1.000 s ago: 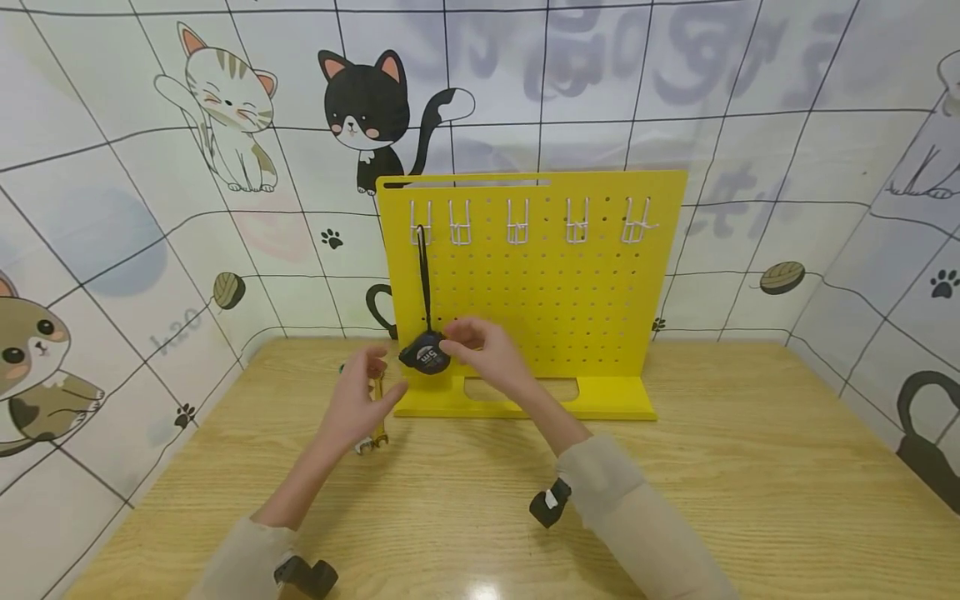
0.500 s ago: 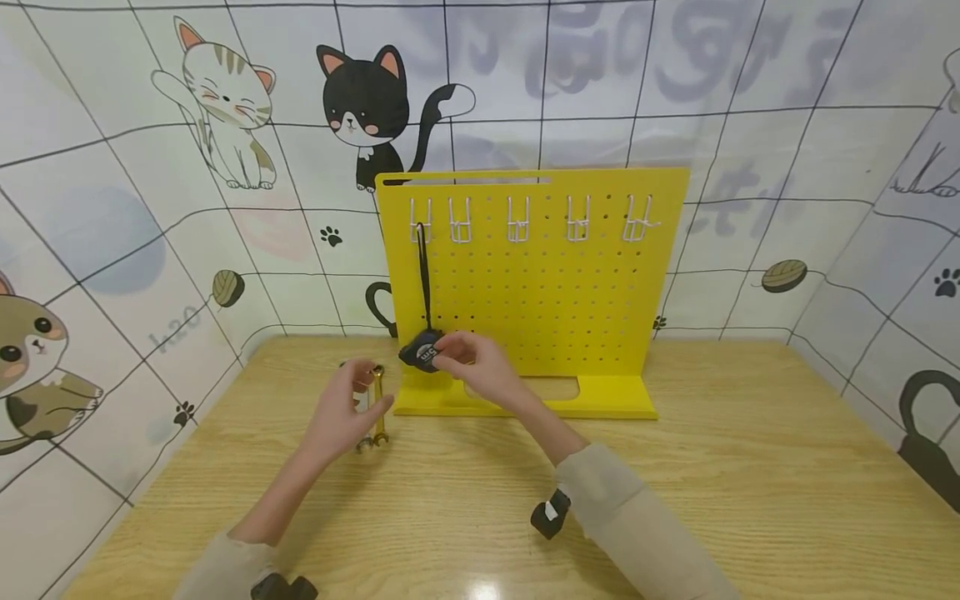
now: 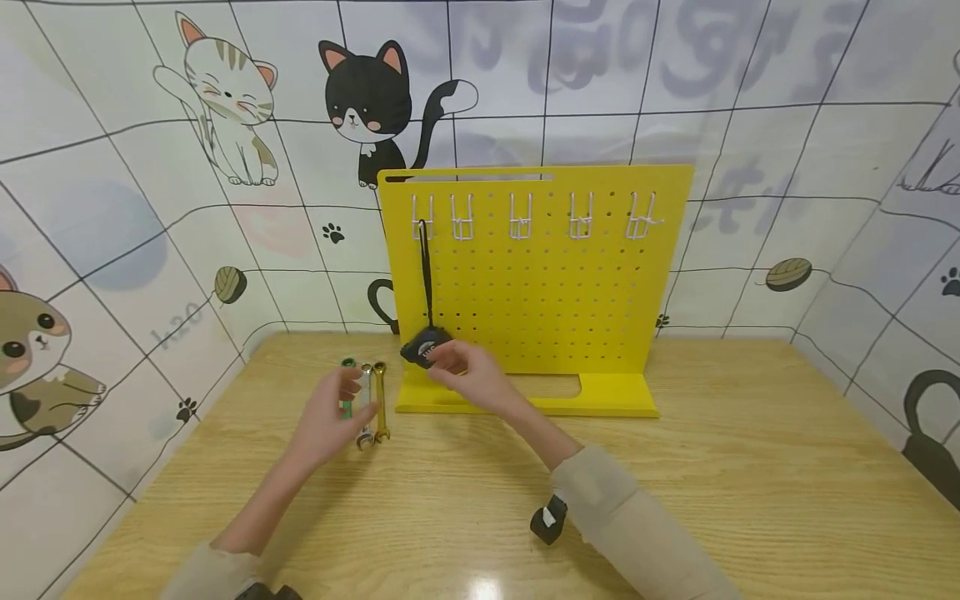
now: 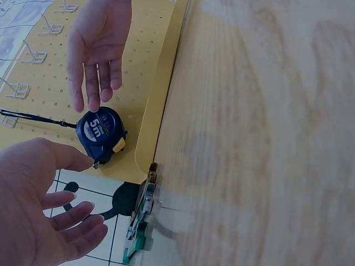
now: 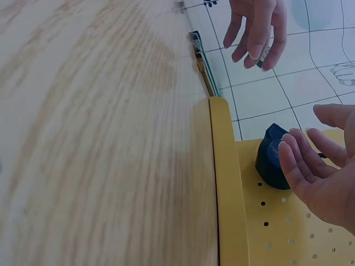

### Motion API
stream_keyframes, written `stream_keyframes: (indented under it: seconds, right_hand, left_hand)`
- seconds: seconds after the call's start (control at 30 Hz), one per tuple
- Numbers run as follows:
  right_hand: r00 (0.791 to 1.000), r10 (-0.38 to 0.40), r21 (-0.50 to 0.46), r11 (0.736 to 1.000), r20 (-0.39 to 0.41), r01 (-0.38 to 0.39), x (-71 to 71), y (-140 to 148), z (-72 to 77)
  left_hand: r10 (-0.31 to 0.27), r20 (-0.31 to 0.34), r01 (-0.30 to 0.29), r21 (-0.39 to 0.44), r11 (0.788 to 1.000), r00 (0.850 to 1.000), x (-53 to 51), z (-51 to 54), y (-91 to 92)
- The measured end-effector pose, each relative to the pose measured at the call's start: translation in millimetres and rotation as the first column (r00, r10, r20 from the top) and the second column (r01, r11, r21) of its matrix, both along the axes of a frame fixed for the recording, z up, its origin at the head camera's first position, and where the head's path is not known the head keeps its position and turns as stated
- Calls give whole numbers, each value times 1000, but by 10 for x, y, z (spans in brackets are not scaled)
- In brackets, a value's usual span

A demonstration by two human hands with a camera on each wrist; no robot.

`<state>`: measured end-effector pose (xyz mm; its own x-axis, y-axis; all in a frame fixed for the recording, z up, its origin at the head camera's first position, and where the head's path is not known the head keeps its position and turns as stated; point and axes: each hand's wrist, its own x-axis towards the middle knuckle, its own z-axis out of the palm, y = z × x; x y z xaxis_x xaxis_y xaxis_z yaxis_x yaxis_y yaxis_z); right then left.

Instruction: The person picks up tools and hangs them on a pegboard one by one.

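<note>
- The tape measure hangs near the lower left corner of the yellow pegboard, its black strap looped over the leftmost wire hook.
- The right hand is at the tape measure's right side, its fingers loosely bent and the thumb apart from them; they are not wrapped round the case.
- In the head view its fingertips overlap the lower right edge of the case; in the left wrist view they point straight at the case and reach its rim. Whether they touch it, one cannot tell.
- The left hand is farther to the left, lower than the tape measure, with thumb and fingers spread and a gap between them. In the head view it is clearly apart from the case.
- In the left wrist view its thumb tip lines up with the end of the case that bears the yellow button.
- Nearest the left hand are three wrenches on the wooden table: a green wrench, partly hidden by the fingers, a silver wrench in the middle and a gold wrench closest to the pegboard.
</note>
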<state>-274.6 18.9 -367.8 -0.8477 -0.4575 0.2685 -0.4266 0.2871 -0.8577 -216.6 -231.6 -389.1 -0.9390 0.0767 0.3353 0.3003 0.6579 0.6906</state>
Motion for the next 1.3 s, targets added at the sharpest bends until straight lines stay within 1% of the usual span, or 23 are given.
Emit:
stream_keyframes:
  seconds: [0.2,0.3,0.43,0.6,0.77,0.87,1.0,1.13,1.3]
  right_hand:
    - [999,26,20,999,20,-26,24,-47,-45]
    - [999,44,29,999,26,-45,37,-70,-57]
    - [998,55,43,998,19,-56,44,-115,-87]
    - [996,73,31,997,45,-74,62,-184,-120]
    - [992,89,19,996,90,-91,76,-255,-153]
    - [990,96,27,995,103,-99,79,-296,-174]
    - [988,114,26,993,104,-118,73,-357,-196]
    - [985,130,8,991,113,-132,66,-427,-213]
    - [977,140,-23,990,161,-138,68,-510,-232]
  left_hand:
    - [13,6,-13,-11,1000,1000,40,-17,-63]
    - [25,22,-25,-13,1000,999,61,-24,-109]
    - [51,87,-50,-9,999,995,95,-39,-179]
    - [74,185,-74,-3,997,980,127,-59,-248]
    - [78,246,-76,-20,997,966,139,-84,-282]
    - [88,275,-80,-40,996,957,148,-93,-293]
    - [103,296,-84,-77,994,950,145,-98,-300]
    - [122,299,-92,-112,989,946,136,-103,-308]
    - [174,306,-133,-151,980,936,132,-94,-314]
